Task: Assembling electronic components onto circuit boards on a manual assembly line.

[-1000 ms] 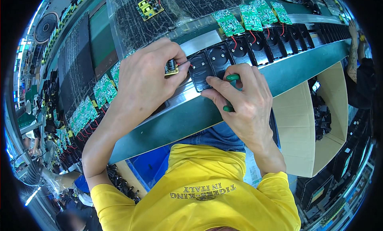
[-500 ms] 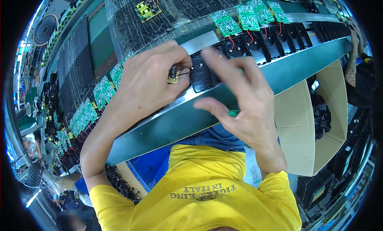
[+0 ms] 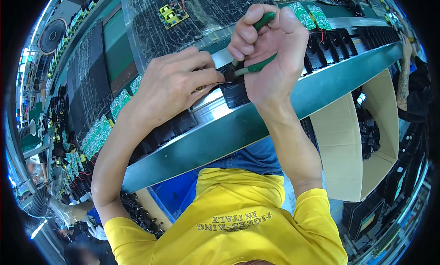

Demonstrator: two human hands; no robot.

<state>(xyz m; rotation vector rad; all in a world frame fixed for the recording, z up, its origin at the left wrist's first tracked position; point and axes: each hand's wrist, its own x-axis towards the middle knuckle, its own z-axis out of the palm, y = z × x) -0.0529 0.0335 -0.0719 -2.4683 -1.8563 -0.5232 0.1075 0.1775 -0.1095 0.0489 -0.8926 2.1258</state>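
My right hand (image 3: 279, 59) is wrapped round a pair of green-handled pliers (image 3: 256, 67), palm turned up, handles spread apart. The dark jaws of the pliers meet the fingertips of my left hand (image 3: 169, 84), above a black plastic housing (image 3: 236, 95) on the metal rail. My left fingers are pinched together over a small circuit board (image 3: 200, 88); only a yellowish sliver of it shows between them. What exactly lies between the jaws is hidden. More black housings (image 3: 327, 47) stand in a row along the rail to the right.
Green circuit boards (image 3: 318, 16) lie beyond the rail, with more circuit boards (image 3: 97, 136) left of my forearm. A yellow component board (image 3: 173, 16) rests on the scratched dark mat (image 3: 137, 17). An open cardboard box (image 3: 337, 148) stands at right, near another person's arm (image 3: 403, 84).
My right hand has moved up and turned palm upward, bringing the pliers to my left fingertips. My left hand stays nearly in place, and the black coil seen between its fingers is now hidden.
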